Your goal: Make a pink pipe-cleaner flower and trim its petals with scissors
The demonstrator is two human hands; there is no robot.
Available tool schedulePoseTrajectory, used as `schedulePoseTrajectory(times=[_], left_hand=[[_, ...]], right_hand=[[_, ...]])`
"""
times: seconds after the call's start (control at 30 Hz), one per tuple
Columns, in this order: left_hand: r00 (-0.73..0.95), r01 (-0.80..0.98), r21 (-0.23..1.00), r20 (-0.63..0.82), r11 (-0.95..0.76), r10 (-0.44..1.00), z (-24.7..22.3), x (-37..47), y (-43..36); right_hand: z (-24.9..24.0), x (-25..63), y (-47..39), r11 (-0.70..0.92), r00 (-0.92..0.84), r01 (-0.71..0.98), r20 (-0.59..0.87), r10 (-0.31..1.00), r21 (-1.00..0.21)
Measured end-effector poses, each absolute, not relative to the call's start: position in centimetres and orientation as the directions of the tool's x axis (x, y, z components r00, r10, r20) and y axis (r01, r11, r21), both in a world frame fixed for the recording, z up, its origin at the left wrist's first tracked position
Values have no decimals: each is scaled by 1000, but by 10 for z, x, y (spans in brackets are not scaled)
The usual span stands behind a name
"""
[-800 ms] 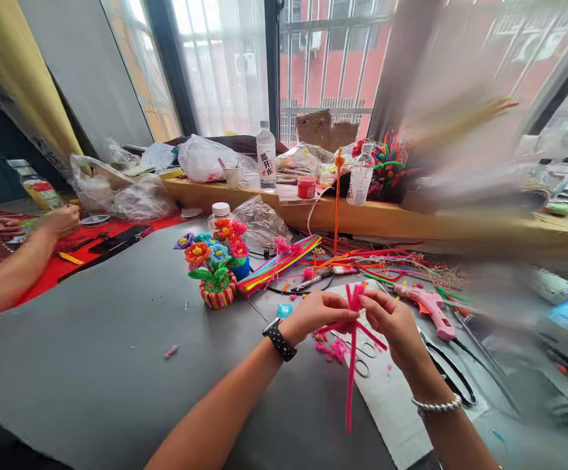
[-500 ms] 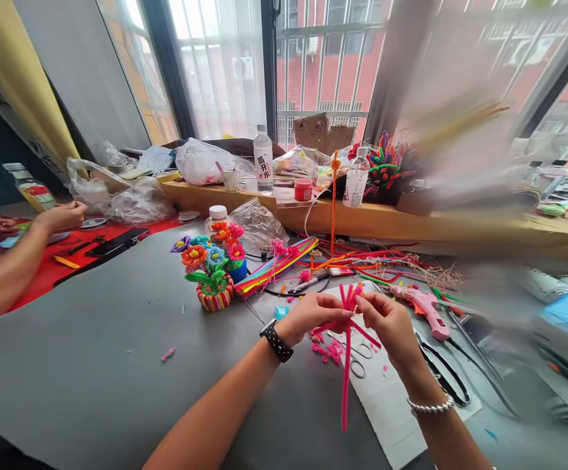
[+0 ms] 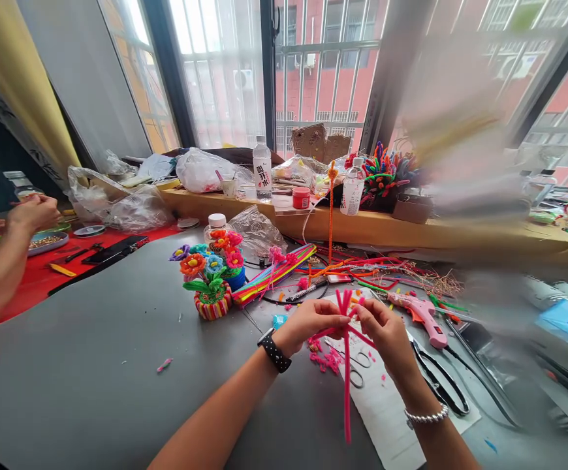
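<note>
Several pink pipe cleaners (image 3: 347, 385) cross in a bundle, with short ends fanning up and a long one hanging down. My left hand (image 3: 313, 324) is closed on the bundle at the crossing, thumb and fingers pinched. From the other side, my right hand (image 3: 380, 326) pinches one of the upper pink ends. Under the hands, pink fuzzy scraps (image 3: 324, 358) and a pair of scissors (image 3: 357, 375) lie by a white paper sheet (image 3: 379, 405). Pipe-cleaner flowers in a striped pot (image 3: 213, 304) stand to the left.
A pink glue gun (image 3: 424, 316) and large black-handled shears (image 3: 441, 378) lie at the right. Coloured pipe cleaners (image 3: 274, 274) spread behind. Water bottles (image 3: 262, 171) line the ledge. At far left, another person's hand (image 3: 34, 215) is over a red cloth (image 3: 81, 251).
My right fingers have shifted slightly on the pink pipe cleaners, which stay in both hands. The other person's hand has moved left and nearer. The view has tilted a little.
</note>
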State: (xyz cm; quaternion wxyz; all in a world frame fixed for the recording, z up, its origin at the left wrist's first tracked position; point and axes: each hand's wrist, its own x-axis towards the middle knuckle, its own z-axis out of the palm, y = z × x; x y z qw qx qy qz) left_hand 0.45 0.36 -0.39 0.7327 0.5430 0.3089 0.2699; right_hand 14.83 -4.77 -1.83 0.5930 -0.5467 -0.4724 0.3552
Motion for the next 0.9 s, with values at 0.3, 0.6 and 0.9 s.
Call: schedulePoseTrajectory(times=[0.3, 0.6, 0.9], left_hand=[[572, -170, 963, -76, 209, 816, -6, 6, 4], [542, -133, 981, -47, 140, 839, 0, 2, 5], [638, -103, 977, -80, 188, 766, -1, 4, 3]], right_hand=[[-18, 145, -48, 105, 336, -77, 73, 939, -991], [-16, 150, -48, 159, 153, 261, 203, 967, -952], [-19, 150, -46, 74, 197, -182, 37, 980, -980]])
